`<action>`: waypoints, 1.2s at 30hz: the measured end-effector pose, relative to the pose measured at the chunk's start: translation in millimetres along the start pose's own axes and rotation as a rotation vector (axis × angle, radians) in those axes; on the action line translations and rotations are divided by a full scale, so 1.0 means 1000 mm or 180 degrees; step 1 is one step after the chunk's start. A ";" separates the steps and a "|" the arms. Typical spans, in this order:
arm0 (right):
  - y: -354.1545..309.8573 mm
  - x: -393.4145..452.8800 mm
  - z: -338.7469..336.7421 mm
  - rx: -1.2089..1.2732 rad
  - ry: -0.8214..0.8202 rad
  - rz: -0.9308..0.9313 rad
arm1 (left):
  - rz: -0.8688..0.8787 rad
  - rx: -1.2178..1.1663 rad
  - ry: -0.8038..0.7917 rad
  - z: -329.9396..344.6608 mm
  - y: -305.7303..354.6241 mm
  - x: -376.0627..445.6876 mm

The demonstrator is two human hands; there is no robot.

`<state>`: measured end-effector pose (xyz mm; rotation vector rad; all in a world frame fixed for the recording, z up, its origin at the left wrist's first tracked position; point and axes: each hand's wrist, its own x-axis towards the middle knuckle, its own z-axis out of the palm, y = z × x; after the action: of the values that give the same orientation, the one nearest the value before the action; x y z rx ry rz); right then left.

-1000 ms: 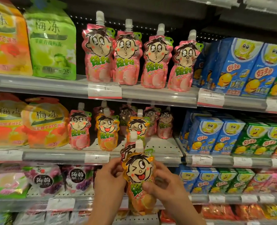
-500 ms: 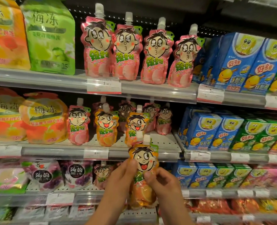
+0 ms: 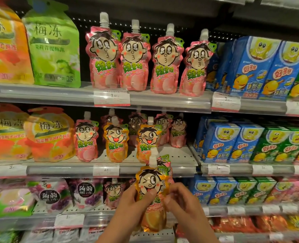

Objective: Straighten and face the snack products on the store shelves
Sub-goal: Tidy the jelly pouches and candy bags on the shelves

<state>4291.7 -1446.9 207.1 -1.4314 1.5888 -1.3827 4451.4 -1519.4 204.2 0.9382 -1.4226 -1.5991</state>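
Note:
An orange spouted jelly pouch [image 3: 151, 181] with a winking cartoon face is held upright in front of the shelves, below the middle shelf's front edge. A second pouch shows behind it, hardly visible. My left hand [image 3: 136, 206] grips the front pouch's left side with the thumb on its face. At its right side my right hand [image 3: 181, 200] pinches it. On the middle shelf [image 3: 145, 168] stand two more orange pouches [image 3: 116, 139] and a pink pouch [image 3: 86, 139], with several pink ones set further back [image 3: 177, 132].
The top shelf carries a row of pink pouches [image 3: 133, 58], with green and orange jelly bags [image 3: 53, 48] to the left and blue and green snack boxes [image 3: 254, 67] to the right. More boxes [image 3: 232, 142] fill the right side of the lower shelves. Grape jelly bags [image 3: 87, 192] stand lower left.
Both hands have carried the orange pouch a little to the right and slightly up, keeping it upright. The view has shifted a little upward along the shelves.

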 end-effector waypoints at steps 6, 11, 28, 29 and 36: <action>-0.002 0.002 -0.008 0.0812 0.0196 0.0230 | 0.0061 0.0056 -0.0149 -0.007 -0.006 0.001; -0.021 0.004 -0.022 0.0499 0.0380 0.0091 | 0.0481 0.0664 -0.0423 -0.005 -0.008 -0.003; -0.041 0.001 -0.057 0.0633 0.0544 0.0238 | 0.1331 0.2566 -0.0640 -0.007 0.012 0.005; -0.040 0.001 -0.058 0.0570 0.0603 0.0189 | 0.1379 0.2652 -0.0596 -0.008 0.011 0.008; -0.045 0.010 -0.078 0.0187 0.1297 -0.0282 | 0.1896 0.3197 0.0299 -0.030 -0.024 0.037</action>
<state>4233.3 -1427.2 273.5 -1.2529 1.7263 -1.8484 4460.8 -1564.2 176.2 0.9410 -2.2030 -0.3433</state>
